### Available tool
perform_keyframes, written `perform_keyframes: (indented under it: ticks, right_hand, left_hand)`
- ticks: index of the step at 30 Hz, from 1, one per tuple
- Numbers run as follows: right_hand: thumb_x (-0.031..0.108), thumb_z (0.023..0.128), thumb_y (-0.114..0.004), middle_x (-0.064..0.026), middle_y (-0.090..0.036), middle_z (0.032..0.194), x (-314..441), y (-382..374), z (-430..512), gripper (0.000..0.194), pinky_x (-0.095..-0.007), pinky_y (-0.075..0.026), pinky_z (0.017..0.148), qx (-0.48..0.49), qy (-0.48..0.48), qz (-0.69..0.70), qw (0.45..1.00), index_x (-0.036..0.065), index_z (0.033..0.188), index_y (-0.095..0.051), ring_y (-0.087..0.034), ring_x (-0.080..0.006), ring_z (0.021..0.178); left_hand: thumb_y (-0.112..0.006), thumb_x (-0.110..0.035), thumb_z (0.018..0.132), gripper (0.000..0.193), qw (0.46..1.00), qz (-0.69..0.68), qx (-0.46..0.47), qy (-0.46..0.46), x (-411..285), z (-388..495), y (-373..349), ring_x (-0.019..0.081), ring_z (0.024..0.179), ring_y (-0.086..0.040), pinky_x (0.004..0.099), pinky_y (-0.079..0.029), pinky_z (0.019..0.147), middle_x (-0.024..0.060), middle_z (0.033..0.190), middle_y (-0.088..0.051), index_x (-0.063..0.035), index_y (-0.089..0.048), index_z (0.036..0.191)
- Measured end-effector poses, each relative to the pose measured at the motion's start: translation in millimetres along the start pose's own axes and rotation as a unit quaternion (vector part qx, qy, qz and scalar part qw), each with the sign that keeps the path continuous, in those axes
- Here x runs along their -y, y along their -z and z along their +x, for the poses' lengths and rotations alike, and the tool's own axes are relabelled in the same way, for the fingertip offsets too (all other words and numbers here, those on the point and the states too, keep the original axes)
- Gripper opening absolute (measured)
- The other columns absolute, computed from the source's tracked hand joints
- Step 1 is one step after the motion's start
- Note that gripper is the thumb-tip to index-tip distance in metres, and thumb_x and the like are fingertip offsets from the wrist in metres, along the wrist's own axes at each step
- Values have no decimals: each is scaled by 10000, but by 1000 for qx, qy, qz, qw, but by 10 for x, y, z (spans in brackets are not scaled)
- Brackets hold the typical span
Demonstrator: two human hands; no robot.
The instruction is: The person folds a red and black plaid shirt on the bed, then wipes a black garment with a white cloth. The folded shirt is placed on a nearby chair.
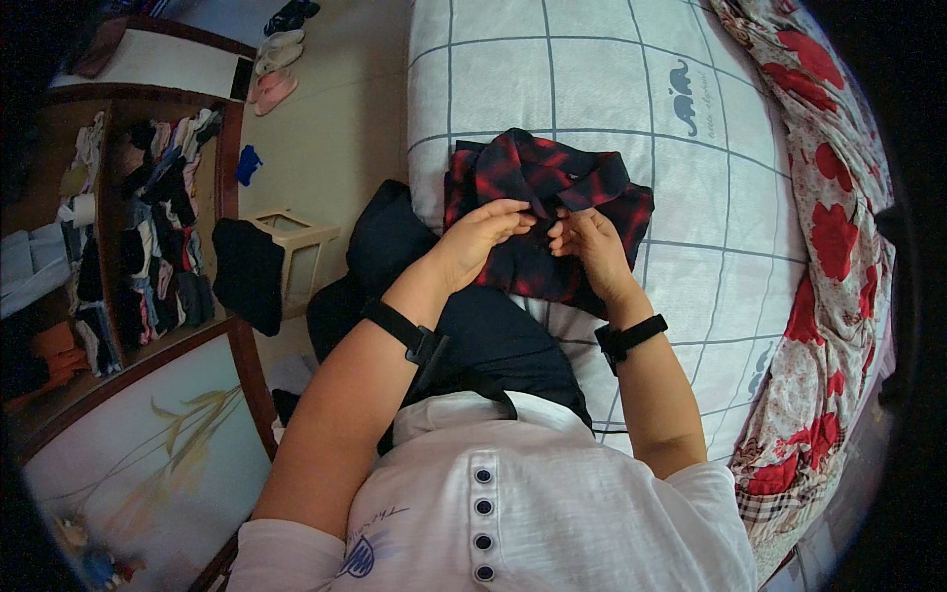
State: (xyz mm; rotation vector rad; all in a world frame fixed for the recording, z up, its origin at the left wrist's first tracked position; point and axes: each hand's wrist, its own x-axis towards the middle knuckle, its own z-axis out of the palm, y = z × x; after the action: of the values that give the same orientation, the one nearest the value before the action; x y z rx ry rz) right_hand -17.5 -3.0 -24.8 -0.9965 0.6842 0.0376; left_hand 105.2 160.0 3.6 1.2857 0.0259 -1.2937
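A folded red-and-black plaid shirt [510,277] lies on the bed before me, its collar [499,170] spread and pointing away from me. At the left collar point, the bent fingers of my left hand [484,233] grip the shirt's front edge. My right hand [588,240] pinches the cloth just under the right collar point, thumb and forefinger together. A small gap separates the two hands over the neck opening. The cloth right at my fingertips is partly hidden by the fingers.
The bed has a white checked sheet [599,81] and a floral quilt [832,237] along its right side. To the left stand a beige plastic stool [311,237] with dark cloth [248,274] beside it, and an open wardrobe of clothes [166,222]. Pink slippers [274,90] and a blue item [248,165] lie on the floor.
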Motion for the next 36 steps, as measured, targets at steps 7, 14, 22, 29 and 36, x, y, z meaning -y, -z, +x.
perform_keyframes:
  ticks: [7,14,22,29,36]
  right_hand:
    - [269,1011,-450,-54,-647,877,16,-3,-15,284,-263,-513,701,12,12,-5,1000,27,1101,-568,-610,-130,748]
    - [210,951,-562,-53,-621,851,47,-111,-7,213,-258,-514,649,-13,24,-90,996,19,1045,-563,-613,-131,731]
    - [212,953,-536,-36,-580,777,25,-135,95,184,-259,-517,609,-75,-8,-46,996,33,917,-558,-634,-152,712]
    - [187,960,-497,-44,-591,775,13,-76,90,159,-257,-527,652,-55,-10,-18,998,36,959,-546,-651,-162,741]
    - [183,966,-485,-46,-601,803,22,-36,90,156,-260,-530,684,-31,-12,-6,999,39,988,-542,-649,-161,747]
  left_hand:
    - [-485,-166,980,454,996,85,23,-7,-46,-33,-51,181,1154,-510,309,-359,1036,104,1217,-572,-35,-428,1412]
    - [-468,-123,964,493,963,266,25,-24,-122,22,-170,177,1128,-517,294,-381,997,98,1213,-570,-114,-398,1453]
    - [-458,-152,981,419,975,217,-11,-54,6,-2,-113,195,1146,-522,316,-379,1012,99,1225,-565,-94,-431,1395]
    - [-513,-268,976,393,989,121,-8,-82,20,-13,-72,197,1137,-522,350,-368,1015,92,1220,-571,-84,-443,1317]
    - [-523,-348,971,408,991,107,-23,-80,9,-1,-63,192,1127,-524,340,-364,996,85,1203,-586,-88,-476,1282]
